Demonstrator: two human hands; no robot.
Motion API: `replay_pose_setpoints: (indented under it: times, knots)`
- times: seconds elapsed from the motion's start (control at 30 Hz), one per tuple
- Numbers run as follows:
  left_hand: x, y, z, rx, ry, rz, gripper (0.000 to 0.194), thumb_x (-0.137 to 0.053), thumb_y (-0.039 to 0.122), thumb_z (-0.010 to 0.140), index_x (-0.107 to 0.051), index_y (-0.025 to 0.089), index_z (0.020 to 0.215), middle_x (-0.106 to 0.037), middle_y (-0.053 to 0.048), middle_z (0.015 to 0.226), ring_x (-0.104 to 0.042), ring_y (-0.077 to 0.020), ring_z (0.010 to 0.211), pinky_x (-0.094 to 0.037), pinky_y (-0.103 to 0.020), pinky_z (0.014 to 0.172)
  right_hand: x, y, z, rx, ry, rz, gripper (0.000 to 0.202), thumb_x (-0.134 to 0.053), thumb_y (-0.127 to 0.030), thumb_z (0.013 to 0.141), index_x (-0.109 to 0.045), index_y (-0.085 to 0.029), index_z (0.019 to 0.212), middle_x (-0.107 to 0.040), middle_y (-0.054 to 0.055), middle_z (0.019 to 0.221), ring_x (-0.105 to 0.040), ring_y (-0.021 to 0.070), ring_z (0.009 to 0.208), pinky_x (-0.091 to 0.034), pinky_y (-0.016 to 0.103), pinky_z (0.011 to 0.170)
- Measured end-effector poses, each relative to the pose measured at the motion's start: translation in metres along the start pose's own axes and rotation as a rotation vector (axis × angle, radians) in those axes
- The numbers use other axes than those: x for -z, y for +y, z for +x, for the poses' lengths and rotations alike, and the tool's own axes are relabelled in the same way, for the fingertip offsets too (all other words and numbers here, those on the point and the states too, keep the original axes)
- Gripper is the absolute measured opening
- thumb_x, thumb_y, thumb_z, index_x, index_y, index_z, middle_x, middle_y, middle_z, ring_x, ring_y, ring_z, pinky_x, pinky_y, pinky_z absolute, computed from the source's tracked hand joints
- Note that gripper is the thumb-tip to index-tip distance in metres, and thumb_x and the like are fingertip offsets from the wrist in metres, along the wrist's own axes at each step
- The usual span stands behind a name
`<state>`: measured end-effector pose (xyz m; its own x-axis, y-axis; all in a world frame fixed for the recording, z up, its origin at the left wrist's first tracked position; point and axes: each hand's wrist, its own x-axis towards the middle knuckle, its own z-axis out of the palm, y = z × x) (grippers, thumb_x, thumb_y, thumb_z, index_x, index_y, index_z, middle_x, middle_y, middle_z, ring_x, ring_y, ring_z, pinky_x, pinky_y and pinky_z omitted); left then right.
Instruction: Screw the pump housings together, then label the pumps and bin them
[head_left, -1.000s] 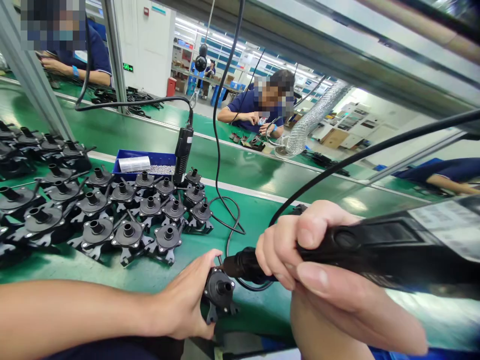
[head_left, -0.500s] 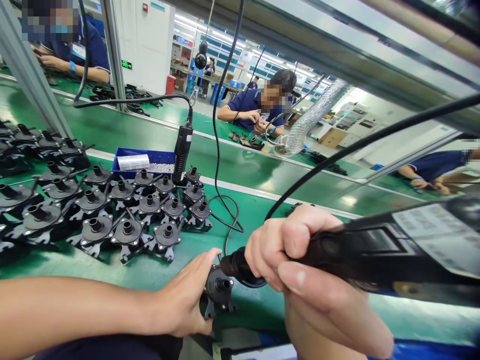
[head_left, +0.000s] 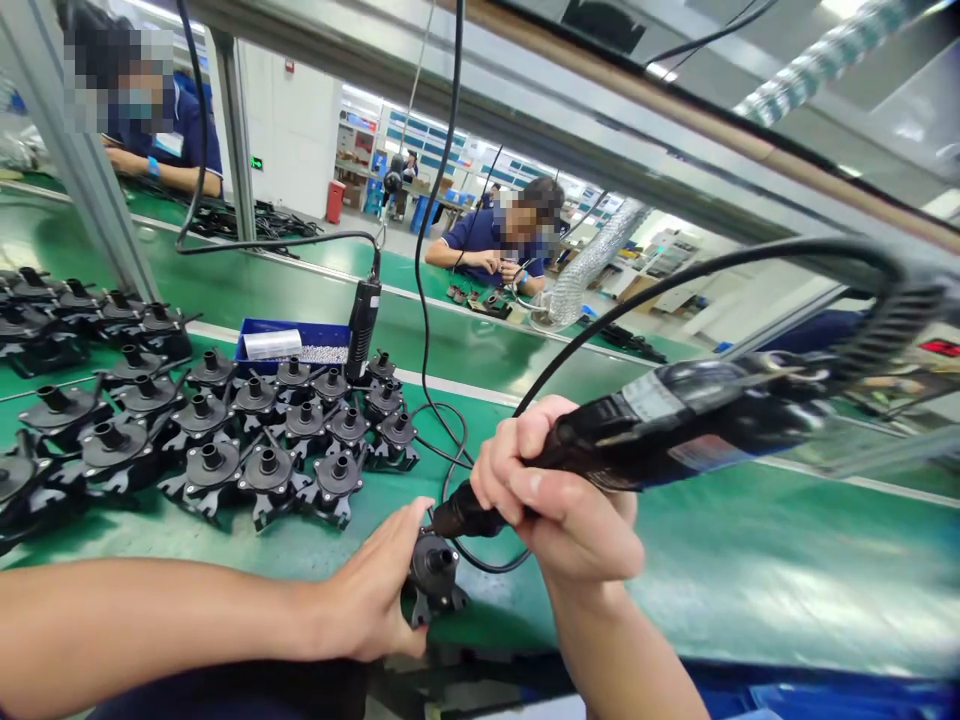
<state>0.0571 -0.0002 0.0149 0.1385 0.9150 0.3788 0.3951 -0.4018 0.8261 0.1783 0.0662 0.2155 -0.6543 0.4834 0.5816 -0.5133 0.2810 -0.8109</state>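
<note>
My left hand grips a black plastic housing with a round flange and a short central tube, at the front edge of the bench. Its thumb and fingers wrap round the housing's left side. My right hand is closed round a black electric screwdriver, tilted with its cabled end up to the right. The screwdriver's nose meets the upper edge of the housing near my left fingertips; the bit's exact contact is hidden. Rows of similar black housings stand on the bench to the left.
A blue tray holds small metal screws and a whitish piece. A second electric screwdriver hangs beside it on a cable. Black cable loops lie on the green bench. Co-workers sit across the line; a metal post stands left.
The screwdriver's rear end has swung away from the camera, so more of its body and cable shows. My left hand still holds the housing in place. The camera view has shifted slightly.
</note>
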Motion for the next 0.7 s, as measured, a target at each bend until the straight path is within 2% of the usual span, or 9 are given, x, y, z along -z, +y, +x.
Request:
replay_pose_setpoints:
  times: [0.13,0.2,0.3,0.47,0.7]
  knots:
    - [0.003,-0.009,0.002,0.125,-0.033,0.092,0.136,-0.083,0.045,0.061,-0.005,0.015,0.169,-0.021,-0.023,0.17,-0.027,-0.0413,0.16,-0.027,-0.055,0.136,0.021,-0.003,-0.003,0.084,0.025,0.036,0.018,-0.062,-0.017,0.081,-0.047,-0.016,0.092,-0.046,-0.006,0.062,-0.05,0.0039,0.047,-0.05,0.018,0.055]
    - [0.009,-0.007,0.005,0.22,0.005,0.136,0.134,-0.079,0.04,0.063,-0.004,0.014,0.17,-0.018,-0.021,0.173,-0.024,-0.0377,0.163,-0.023,-0.053,0.138,0.032,-0.01,-0.004,0.142,0.054,0.042,0.015,-0.058,-0.016,0.081,-0.047,-0.016,0.092,-0.044,-0.005,0.061,-0.05,0.0042,0.047,-0.051,0.018,0.056]
    - [0.018,0.0,0.009,0.3,0.06,0.162,0.131,-0.074,0.036,0.064,-0.002,0.018,0.172,-0.017,-0.014,0.175,-0.023,-0.0315,0.165,-0.022,-0.049,0.139,0.041,-0.018,-0.006,0.175,0.057,-0.022,0.014,-0.056,-0.014,0.082,-0.049,-0.016,0.094,-0.044,-0.005,0.061,-0.05,0.0046,0.047,-0.05,0.018,0.055]
    - [0.019,0.004,0.009,0.32,0.042,0.187,0.133,-0.073,0.038,0.067,0.005,0.022,0.174,-0.012,-0.008,0.178,-0.018,-0.0282,0.167,-0.02,-0.046,0.141,0.038,-0.011,-0.004,0.097,0.022,-0.021,0.017,-0.063,-0.018,0.084,-0.048,-0.015,0.093,-0.046,-0.005,0.063,-0.051,0.0042,0.048,-0.05,0.019,0.055]
    - [0.02,0.007,0.007,0.319,0.032,0.179,0.127,-0.07,0.036,0.068,-0.001,0.02,0.172,-0.014,-0.009,0.177,-0.02,-0.0276,0.166,-0.021,-0.046,0.141,0.032,-0.002,0.001,0.067,0.025,-0.023,0.023,-0.067,-0.02,0.085,-0.046,-0.014,0.091,-0.048,-0.006,0.062,-0.051,0.0033,0.048,-0.05,0.018,0.055]
